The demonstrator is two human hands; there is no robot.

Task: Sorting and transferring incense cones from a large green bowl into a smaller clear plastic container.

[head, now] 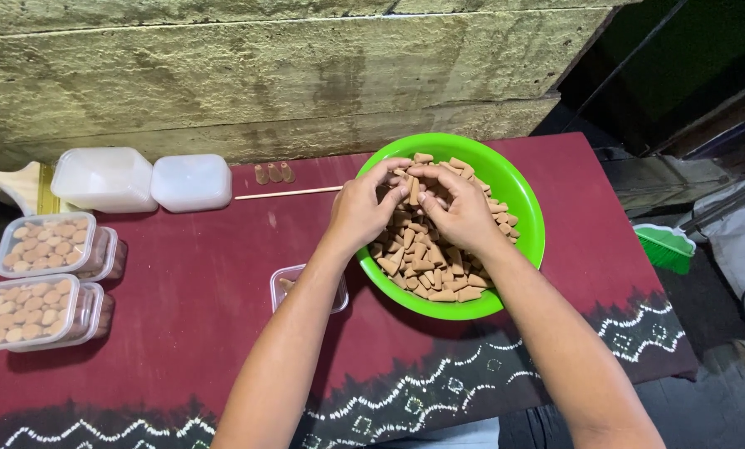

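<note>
A bright green bowl (522, 208) full of small brown cone-shaped pieces (426, 266) stands on a dark red patterned cloth (198, 274). Both my hands are inside the bowl, fingertips meeting over the pile. My left hand (361, 208) and my right hand (462, 208) pinch a few brown cones (411, 189) between them. A small clear plastic box (285, 287) sits just left of the bowl, partly hidden under my left forearm.
Filled clear boxes with lids (44, 245) (27, 309) are stacked at the left edge. Two empty white containers (106, 178) (191, 182) stand at the back, near a thin wooden stick (288, 193) and a few loose cones (273, 173). A rough concrete wall runs behind. A green basket (668, 247) lies off the table at right.
</note>
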